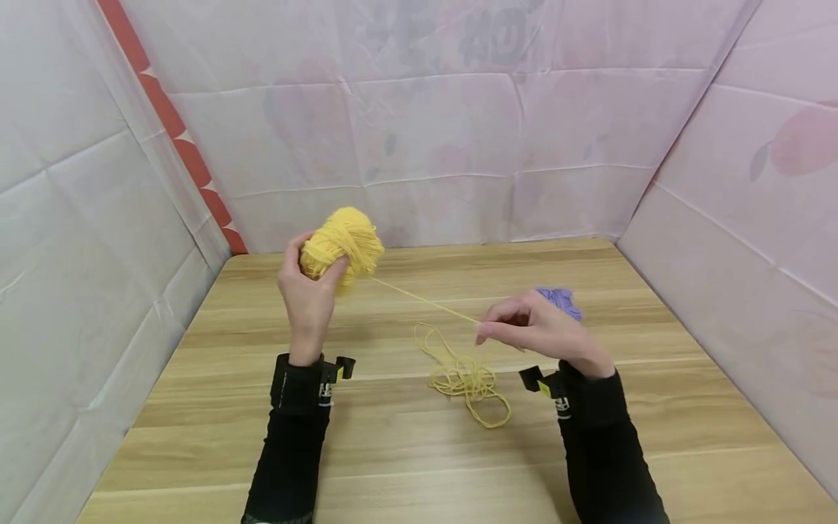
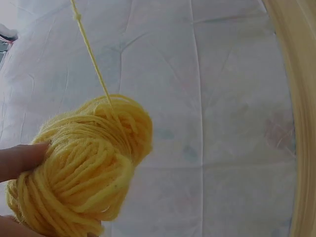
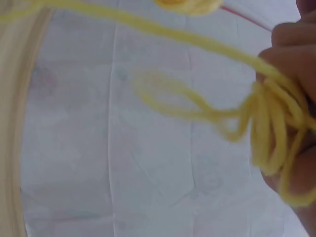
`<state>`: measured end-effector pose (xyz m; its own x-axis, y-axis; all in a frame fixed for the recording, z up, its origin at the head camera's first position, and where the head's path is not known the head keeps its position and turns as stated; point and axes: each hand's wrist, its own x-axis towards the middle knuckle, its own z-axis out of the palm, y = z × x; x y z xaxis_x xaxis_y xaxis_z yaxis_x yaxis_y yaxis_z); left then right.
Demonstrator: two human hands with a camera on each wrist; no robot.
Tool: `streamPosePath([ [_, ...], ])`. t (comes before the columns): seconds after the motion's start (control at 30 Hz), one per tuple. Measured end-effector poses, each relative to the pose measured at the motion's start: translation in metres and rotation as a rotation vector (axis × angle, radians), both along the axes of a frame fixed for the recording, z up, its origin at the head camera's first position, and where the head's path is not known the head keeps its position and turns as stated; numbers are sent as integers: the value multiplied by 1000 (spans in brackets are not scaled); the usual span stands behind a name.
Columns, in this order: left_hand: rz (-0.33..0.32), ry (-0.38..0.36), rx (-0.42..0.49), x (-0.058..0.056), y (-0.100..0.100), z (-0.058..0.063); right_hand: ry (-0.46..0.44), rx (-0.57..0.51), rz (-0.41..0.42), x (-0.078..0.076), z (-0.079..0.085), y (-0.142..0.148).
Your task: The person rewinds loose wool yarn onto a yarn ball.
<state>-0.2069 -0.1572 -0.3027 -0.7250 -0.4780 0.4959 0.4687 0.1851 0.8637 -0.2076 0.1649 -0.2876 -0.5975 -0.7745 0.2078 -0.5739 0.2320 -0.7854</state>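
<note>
Raised over the far left of the table, my left hand (image 1: 310, 295) grips a ball of yellow yarn (image 1: 343, 247) between thumb and fingers. The ball's wound strands fill much of the left wrist view, with a thumb or finger (image 2: 22, 160) pressing its side. From the ball a taut yellow strand (image 1: 425, 299) runs to my right hand (image 1: 540, 329), which pinches it at thumb and fingertips. Several small yarn loops (image 3: 269, 126) bunch at the right fingers in the right wrist view. Between the hands, a loose tangle of yellow yarn (image 1: 465, 378) lies on the table.
A purple bundle of yarn (image 1: 561, 300) lies behind my right hand, partly hidden by it. The wooden table (image 1: 406, 473) is bordered by pale, sheet-covered walls (image 1: 432, 131) at the back and both sides. A red strip (image 1: 173, 116) runs down the back left corner.
</note>
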Motion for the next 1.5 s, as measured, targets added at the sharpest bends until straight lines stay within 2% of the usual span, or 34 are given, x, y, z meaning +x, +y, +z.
streamPosePath([
  [0.2, 80, 108, 90, 0, -17, 3, 16, 36, 59, -6, 2, 33],
  [0.33, 96, 166, 145, 1, -28, 4, -10, 103, -51, -7, 4, 60],
  [0.43, 92, 159, 142, 1, -29, 6, 21, 117, -155, -1, 7, 78],
  [0.53, 81, 81, 52, -1, -26, 7, 60, 42, -238, 10, 10, 88],
  [0.57, 66, 44, -4, -1, -25, 7, 54, -6, -266, 14, 11, 89],
  [0.63, 26, -47, -171, -3, -22, 7, 36, -134, -313, 21, 14, 89],
  [0.73, -124, -179, -479, -5, -18, 5, 16, -344, -367, 26, 16, 83],
  [0.83, -343, -249, -745, -4, -12, 2, 33, -521, -410, 28, 16, 75],
  [0.93, -566, -260, -904, 0, -5, 0, 67, -647, -487, 26, 16, 67],
  [1.07, -840, -246, -1028, 8, 0, 0, 89, -771, -536, 18, 15, 55],
  [1.17, -1066, -220, -1036, 13, 0, 1, 100, -822, -493, 7, 12, 46],
  [1.23, -1209, -197, -991, 16, -1, 2, 112, -791, -518, 0, 9, 38],
  [1.3, -1317, -180, -922, 19, -2, 4, 111, -741, -541, -9, 4, 28],
  [1.4, -1415, -136, -814, 22, -6, 7, 68, -610, -599, -23, -7, 11],
  [1.5, -1457, -29, -745, 23, -10, 9, 6, -459, -617, -33, -20, -5],
])
